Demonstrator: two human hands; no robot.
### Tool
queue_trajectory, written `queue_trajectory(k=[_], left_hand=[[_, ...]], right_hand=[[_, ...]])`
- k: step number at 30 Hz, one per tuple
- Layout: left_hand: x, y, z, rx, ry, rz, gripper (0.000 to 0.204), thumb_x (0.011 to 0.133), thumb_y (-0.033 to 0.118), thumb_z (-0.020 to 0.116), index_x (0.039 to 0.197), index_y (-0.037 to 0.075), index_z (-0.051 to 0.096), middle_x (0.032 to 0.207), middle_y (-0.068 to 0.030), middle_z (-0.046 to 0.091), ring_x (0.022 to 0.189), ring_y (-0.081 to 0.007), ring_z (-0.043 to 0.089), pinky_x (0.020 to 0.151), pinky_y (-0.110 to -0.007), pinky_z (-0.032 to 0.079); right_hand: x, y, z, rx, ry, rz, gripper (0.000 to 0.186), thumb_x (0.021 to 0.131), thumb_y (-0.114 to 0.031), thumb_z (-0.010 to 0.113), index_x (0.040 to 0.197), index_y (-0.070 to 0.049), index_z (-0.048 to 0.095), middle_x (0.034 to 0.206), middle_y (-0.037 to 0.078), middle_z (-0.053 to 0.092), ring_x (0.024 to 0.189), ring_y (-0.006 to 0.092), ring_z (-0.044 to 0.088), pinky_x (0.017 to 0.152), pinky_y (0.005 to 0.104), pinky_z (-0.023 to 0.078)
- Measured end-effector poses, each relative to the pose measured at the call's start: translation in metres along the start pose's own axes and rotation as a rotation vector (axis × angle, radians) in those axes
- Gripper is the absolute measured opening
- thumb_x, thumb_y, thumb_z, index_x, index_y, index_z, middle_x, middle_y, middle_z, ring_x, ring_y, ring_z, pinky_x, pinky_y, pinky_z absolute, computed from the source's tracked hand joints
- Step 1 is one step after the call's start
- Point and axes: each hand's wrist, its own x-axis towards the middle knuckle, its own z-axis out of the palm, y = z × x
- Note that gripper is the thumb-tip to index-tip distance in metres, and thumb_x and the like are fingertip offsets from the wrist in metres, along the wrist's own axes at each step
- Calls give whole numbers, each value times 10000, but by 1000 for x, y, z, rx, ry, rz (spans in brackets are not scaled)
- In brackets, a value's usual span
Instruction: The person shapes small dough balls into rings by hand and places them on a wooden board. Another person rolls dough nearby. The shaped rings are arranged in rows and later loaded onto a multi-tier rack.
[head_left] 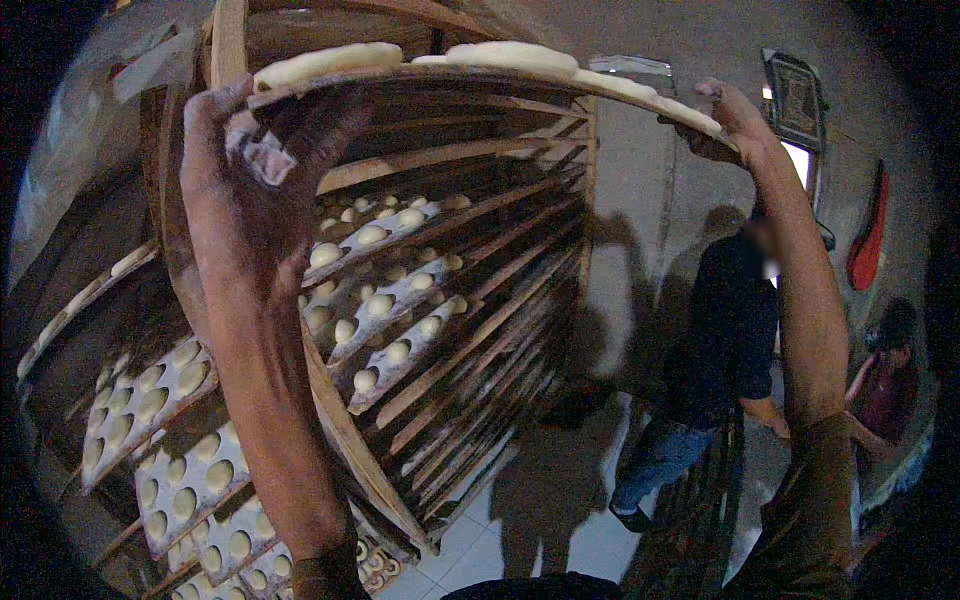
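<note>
Raised above head height, a long thin board (480,74) spans between my two hands. Pale, flattened dough pieces (510,57) lie on top, and their far sides are hidden from below. My left hand (240,180) grips the board's left end, its palm dusted with white flour and its fingers partly in shadow. At the other end, my right hand (735,125) is closed around the edge, thumb up and fingers underneath. Just beyond the board stands a wooden rack (480,215) with many slatted levels.
Floured boards with round dough balls (372,235) rest inside the rack. More dough-covered boards (120,430) fill the lower left. A person in dark clothes (715,320) stands at right, another person (885,390) farther right. A red object (870,230) hangs on the wall.
</note>
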Motion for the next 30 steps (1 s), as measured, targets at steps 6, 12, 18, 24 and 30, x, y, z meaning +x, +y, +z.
queue_trajectory(k=[6, 12, 18, 24, 30], left_hand=[[29, -53, -4, 601, -93, 341, 343, 956, 357, 581, 1138, 71, 533, 998, -85, 558, 854, -177, 545, 782, -310, 506], [66, -76, -7, 521, -82, 257, 339, 970, 378, 546, 1167, 106, 502, 1074, -122, 535, 918, -227, 552, 812, -348, 510], [96, -90, -11, 416, 52, 149, 346, 980, 373, 527, 1159, 78, 497, 1103, -147, 537, 974, -288, 574, 814, -412, 526], [148, -100, -57, 634, 269, -31, 303, 982, 337, 539, 1135, 75, 543, 1059, -174, 572, 1055, -281, 592, 874, -413, 531], [164, -96, -78, 995, 307, 0, 357, 964, 297, 586, 1223, 60, 524, 1128, -152, 583, 1042, -257, 594, 893, -389, 525]], right_hand=[[190, 29, -100, -608, -230, -497, 386, 840, -204, 651, 1137, 11, 532, 1016, 145, 631, 910, 226, 617, 760, 348, 550], [249, 111, -14, 228, -352, -397, 253, 895, -166, 634, 1080, -28, 529, 1122, 148, 590, 1097, 281, 576, 924, 426, 509], [273, 155, 96, 925, -481, -44, 252, 928, -136, 571, 1123, 4, 493, 1219, 188, 530, 1142, 325, 538, 1030, 473, 450], [319, 192, 137, 976, -471, 24, 292, 961, -132, 552, 1158, 59, 451, 1198, 235, 534, 1137, 357, 535, 1054, 395, 449], [296, 176, 205, 886, -549, -19, 443, 942, -326, 659, 1189, 4, 496, 994, 158, 595, 914, 225, 617, 746, 315, 568]])
